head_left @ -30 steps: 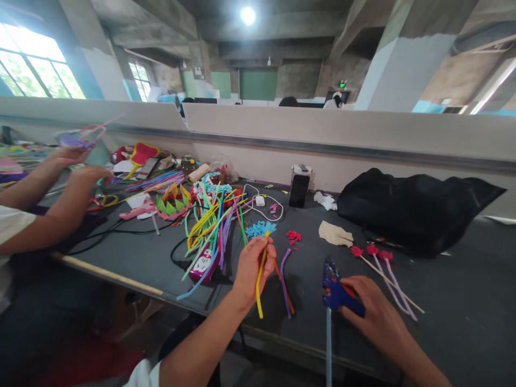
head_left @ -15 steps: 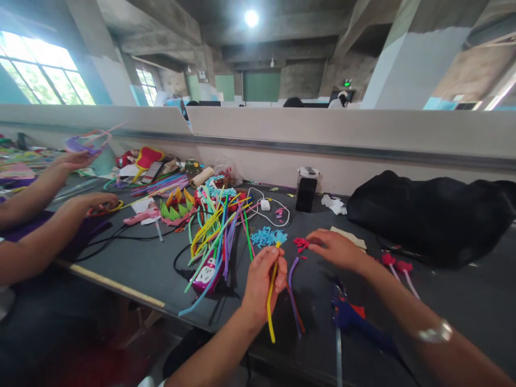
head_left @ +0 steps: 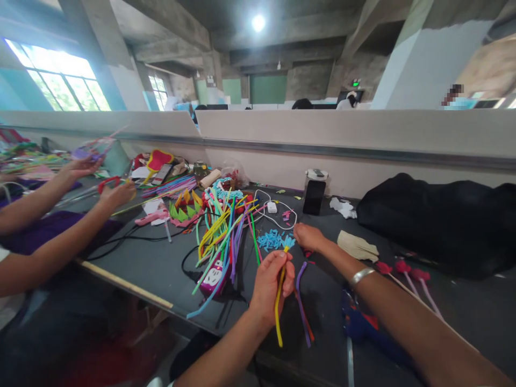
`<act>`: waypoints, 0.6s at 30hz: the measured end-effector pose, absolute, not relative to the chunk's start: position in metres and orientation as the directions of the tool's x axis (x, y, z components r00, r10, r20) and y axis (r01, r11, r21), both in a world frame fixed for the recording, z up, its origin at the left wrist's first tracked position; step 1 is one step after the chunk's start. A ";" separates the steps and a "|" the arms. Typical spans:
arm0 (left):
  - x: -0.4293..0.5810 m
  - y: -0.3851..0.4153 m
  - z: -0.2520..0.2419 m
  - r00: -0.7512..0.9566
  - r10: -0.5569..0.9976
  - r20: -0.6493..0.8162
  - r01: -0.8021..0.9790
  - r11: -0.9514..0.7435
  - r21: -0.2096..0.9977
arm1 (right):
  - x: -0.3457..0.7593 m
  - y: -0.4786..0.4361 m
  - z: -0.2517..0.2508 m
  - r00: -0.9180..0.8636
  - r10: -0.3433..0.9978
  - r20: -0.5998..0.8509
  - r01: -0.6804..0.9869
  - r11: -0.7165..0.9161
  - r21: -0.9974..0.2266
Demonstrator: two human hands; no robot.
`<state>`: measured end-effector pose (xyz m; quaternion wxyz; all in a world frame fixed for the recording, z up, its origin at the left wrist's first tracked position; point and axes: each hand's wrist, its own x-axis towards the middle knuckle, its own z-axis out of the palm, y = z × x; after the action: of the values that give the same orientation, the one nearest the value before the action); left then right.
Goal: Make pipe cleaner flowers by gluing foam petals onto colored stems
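I had the left hand [head_left: 274, 284] just below the centre of the frame, its fingers pinching a yellow pipe cleaner [head_left: 278, 321] near the top. A tuft of light-blue pieces [head_left: 288, 243] stood just above the fingertips at the stem's upper end, and the rest hung down past the palm towards the bottom of the frame. Just behind the tuft I saw a loose pile of blue cuttings [head_left: 269, 239] on the table [head_left: 161, 274].

The right hand [head_left: 309, 238] was right of centre, its fingers curled in and turned down over some small red pieces [head_left: 308, 253]; I could not tell whether they gripped any. Between the two forearms lay a purple pipe cleaner [head_left: 300, 287] and an orange one [head_left: 309, 329], partly overlapping.

In the lower right I made out a dark-blue glue gun [head_left: 358, 324], partly hidden by the right forearm. Beyond that arm were three red-tipped stems [head_left: 402, 266], near a black bag [head_left: 435, 223] at the right edge.
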<state>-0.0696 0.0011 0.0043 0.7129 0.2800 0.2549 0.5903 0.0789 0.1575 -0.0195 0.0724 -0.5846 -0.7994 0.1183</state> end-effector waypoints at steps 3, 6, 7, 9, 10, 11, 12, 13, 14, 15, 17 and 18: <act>-0.067 0.000 0.004 0.178 0.984 -0.024 -0.693 0.142 0.707 | 0.095 0.131 -0.005 -0.267 0.960 0.082 0.896 0.279 -0.346; -0.063 -0.002 0.005 0.179 0.983 -0.033 -0.672 0.146 0.726 | 0.114 0.088 0.013 -0.218 0.954 0.205 0.857 0.288 -0.428; -0.061 -0.004 0.005 0.183 0.982 -0.042 -0.663 0.155 0.733 | 0.120 0.071 0.019 -0.198 0.950 0.242 0.842 0.291 -0.454; -0.058 -0.007 0.006 0.201 0.977 -0.066 -0.643 0.183 0.744 | 0.128 0.035 0.026 -0.147 0.941 0.305 0.818 0.289 -0.497; -0.056 -0.009 0.006 0.213 0.974 -0.079 -0.634 0.199 0.748 | 0.129 0.019 0.028 -0.115 0.933 0.340 0.795 0.292 -0.532; -0.054 -0.011 0.007 0.224 0.970 -0.089 -0.624 0.213 0.752 | 0.130 0.003 0.029 -0.050 0.924 0.379 0.719 0.297 -0.628; -0.053 -0.013 0.007 0.234 0.967 -0.098 -0.614 0.226 0.757 | 0.129 -0.010 0.028 -0.008 0.924 0.383 0.655 0.294 -0.696; -0.051 -0.015 0.007 0.241 0.965 -0.104 -0.604 0.233 0.762 | 0.126 -0.021 0.028 0.027 0.922 0.386 0.600 0.293 -0.744; -0.048 -0.017 0.007 0.245 0.964 -0.105 -0.595 0.235 0.769 | 0.124 -0.029 0.026 0.049 0.920 0.390 0.554 0.299 -0.777; -0.046 -0.018 0.006 0.251 0.962 -0.104 -0.586 0.237 0.775 | 0.121 -0.035 0.025 0.060 0.915 0.400 0.533 0.309 -0.787; -0.042 -0.021 0.005 0.263 0.959 -0.109 -0.567 0.245 0.787 | 0.116 -0.041 0.023 0.071 0.890 0.451 0.539 0.347 -0.768; -0.040 -0.022 0.004 0.269 0.956 -0.118 -0.557 0.254 0.790 | 0.114 -0.042 0.023 0.068 0.873 0.483 0.557 0.368 -0.745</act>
<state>-0.0400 -0.0223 0.0037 0.7286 0.3216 0.3099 0.5193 0.1136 -0.0419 0.0230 0.4938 -0.5386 -0.6636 0.1602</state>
